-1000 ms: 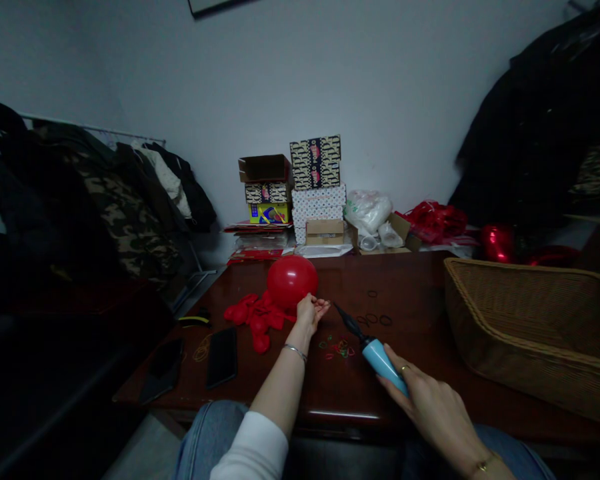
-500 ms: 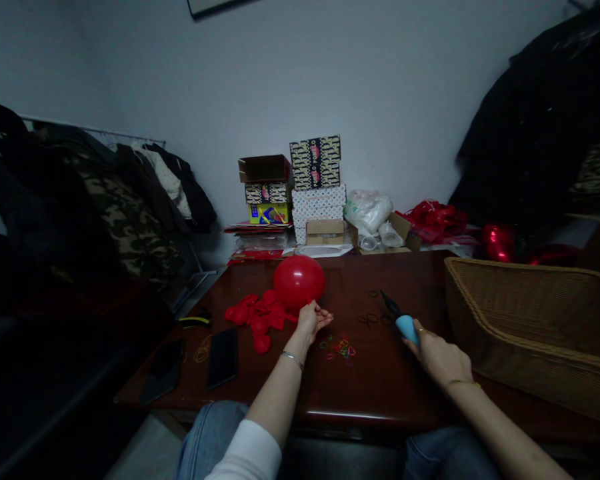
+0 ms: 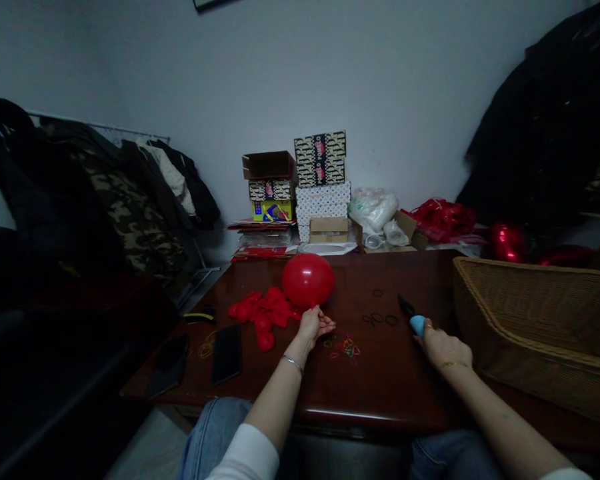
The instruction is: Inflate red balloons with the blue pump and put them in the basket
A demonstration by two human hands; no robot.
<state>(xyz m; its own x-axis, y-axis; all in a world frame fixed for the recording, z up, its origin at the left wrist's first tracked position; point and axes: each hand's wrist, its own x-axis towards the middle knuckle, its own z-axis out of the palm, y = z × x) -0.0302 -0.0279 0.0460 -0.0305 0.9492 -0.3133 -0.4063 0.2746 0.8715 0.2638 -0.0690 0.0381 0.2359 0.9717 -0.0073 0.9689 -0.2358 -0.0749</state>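
A round inflated red balloon stands over the middle of the table, its neck pinched between the thumb and a finger of my left hand. The other fingers of that hand stick out to the right. My right hand is wrapped round a small balloon pump with a light blue body and a black nozzle pointing up and left, low over the table. Left of the balloon lies a pile of limp red balloons. Small coloured rubber bands lie scattered just right of my left wrist.
Several black hair ties lie between my hands. Two dark phones and yellowish rubber bands lie at the left. A large wicker basket fills the right side. Stacked boxes stand behind the table.
My right hand has moved the pump a little to the right and lowered it. The balloon stays in my left hand, slightly more upright. The whole view has shifted slightly.
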